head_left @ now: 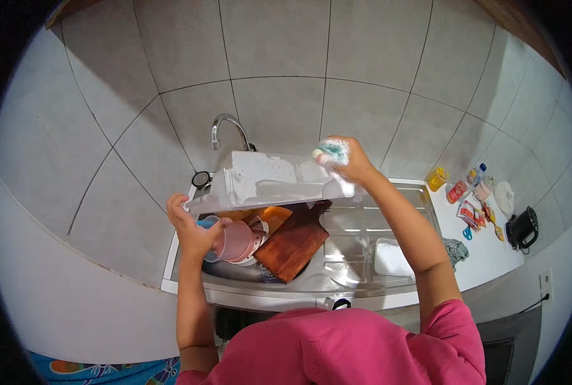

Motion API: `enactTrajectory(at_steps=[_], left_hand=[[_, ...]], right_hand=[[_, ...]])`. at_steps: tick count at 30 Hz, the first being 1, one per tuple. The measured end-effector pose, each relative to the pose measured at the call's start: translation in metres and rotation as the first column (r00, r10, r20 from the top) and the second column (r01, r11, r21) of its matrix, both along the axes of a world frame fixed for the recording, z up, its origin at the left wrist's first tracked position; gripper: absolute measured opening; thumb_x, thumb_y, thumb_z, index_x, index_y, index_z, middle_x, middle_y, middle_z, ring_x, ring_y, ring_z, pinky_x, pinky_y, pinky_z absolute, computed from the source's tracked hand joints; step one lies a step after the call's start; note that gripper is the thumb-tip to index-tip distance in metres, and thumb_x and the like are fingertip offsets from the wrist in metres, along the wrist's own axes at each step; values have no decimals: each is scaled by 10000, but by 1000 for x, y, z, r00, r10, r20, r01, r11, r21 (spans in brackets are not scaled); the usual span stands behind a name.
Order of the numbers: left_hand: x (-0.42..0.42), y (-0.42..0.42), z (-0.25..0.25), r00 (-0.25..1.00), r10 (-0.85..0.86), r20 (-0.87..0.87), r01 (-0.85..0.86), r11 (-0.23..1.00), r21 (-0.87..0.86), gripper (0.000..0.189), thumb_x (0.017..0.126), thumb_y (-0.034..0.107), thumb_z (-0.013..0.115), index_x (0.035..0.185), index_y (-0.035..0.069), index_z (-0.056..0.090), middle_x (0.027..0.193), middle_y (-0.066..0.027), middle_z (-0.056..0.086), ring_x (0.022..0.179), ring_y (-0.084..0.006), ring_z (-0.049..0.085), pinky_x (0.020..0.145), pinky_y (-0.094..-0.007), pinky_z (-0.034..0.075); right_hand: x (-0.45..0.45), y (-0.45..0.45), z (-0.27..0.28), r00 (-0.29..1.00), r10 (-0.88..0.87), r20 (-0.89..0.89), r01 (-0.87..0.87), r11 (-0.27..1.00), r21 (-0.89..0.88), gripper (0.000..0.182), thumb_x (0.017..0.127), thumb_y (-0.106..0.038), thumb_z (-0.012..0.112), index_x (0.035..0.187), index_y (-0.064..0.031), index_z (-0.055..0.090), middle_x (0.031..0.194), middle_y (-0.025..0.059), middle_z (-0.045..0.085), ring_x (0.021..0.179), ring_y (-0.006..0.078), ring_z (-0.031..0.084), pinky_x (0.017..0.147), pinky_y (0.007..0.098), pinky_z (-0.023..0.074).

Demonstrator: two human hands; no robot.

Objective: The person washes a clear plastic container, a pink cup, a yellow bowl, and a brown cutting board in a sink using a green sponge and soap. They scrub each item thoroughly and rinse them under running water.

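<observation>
A clear plastic container (281,178), wet and with suds on it, is held tilted above the sink. My left hand (189,228) grips its lower left corner, fingers behind the edge. My right hand (346,159), covered in foam, is closed on a soapy green sponge (333,150) at the container's upper right end. Under the container, a wooden cutting board (295,240) leans across the sink among a pink plastic cup (240,240), an orange item (276,217) and other dishes, partly hidden.
A chrome faucet (230,120) stands behind the sink. On the steel drainboard (346,240) lies a white-filled rectangular container (391,258). Further right are a yellow cup (438,179), bottles (476,174), packets (469,213), blue scissors (467,233), a checked cloth (455,251) and a black kettle (522,228).
</observation>
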State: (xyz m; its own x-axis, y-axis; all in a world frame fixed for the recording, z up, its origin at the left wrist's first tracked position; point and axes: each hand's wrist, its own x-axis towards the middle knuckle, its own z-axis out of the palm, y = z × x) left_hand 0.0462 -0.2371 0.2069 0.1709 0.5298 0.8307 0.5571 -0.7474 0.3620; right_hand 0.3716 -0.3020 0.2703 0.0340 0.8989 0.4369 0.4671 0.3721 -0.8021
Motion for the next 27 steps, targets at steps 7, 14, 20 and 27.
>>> enactTrajectory(at_steps=[7, 14, 20, 27], left_hand=[[11, -7, 26, 869, -464, 168, 481, 718, -503, 369, 554, 84, 720, 861, -20, 543, 801, -63, 589, 727, -126, 545, 635, -258, 436], [15, -19, 11, 904, -401, 148, 421, 775, -472, 219, 543, 34, 688, 720, -22, 572, 659, -32, 578, 585, -88, 528, 532, -230, 424], [15, -37, -1, 935, -284, 213, 354, 780, -515, 265, 491, 149, 727, 619, 10, 541, 524, -29, 485, 481, -96, 435, 460, -250, 365], [26, -43, -10, 921, -316, 228, 385, 827, -409, 249, 501, 133, 713, 657, 8, 563, 575, -43, 513, 532, -102, 467, 502, -258, 386]], right_hand=[[-1, 18, 6, 985, -141, 97, 135, 989, 65, 250, 685, -156, 654, 863, -10, 556, 747, 50, 576, 671, 129, 520, 626, 252, 425], [-73, -11, 24, 939, -315, 140, 256, 909, 329, 527, 695, -427, 579, 1033, -30, 499, 991, 189, 518, 899, 334, 511, 782, 371, 406], [-37, -18, -20, 941, -287, 182, 215, 917, 337, 496, 696, -382, 572, 1067, -64, 492, 1033, 196, 480, 954, 350, 470, 845, 414, 346], [49, -1, -78, 697, -703, -142, 715, 664, 219, 264, 730, -168, 560, 963, -51, 520, 930, 165, 523, 879, 313, 500, 758, 373, 397]])
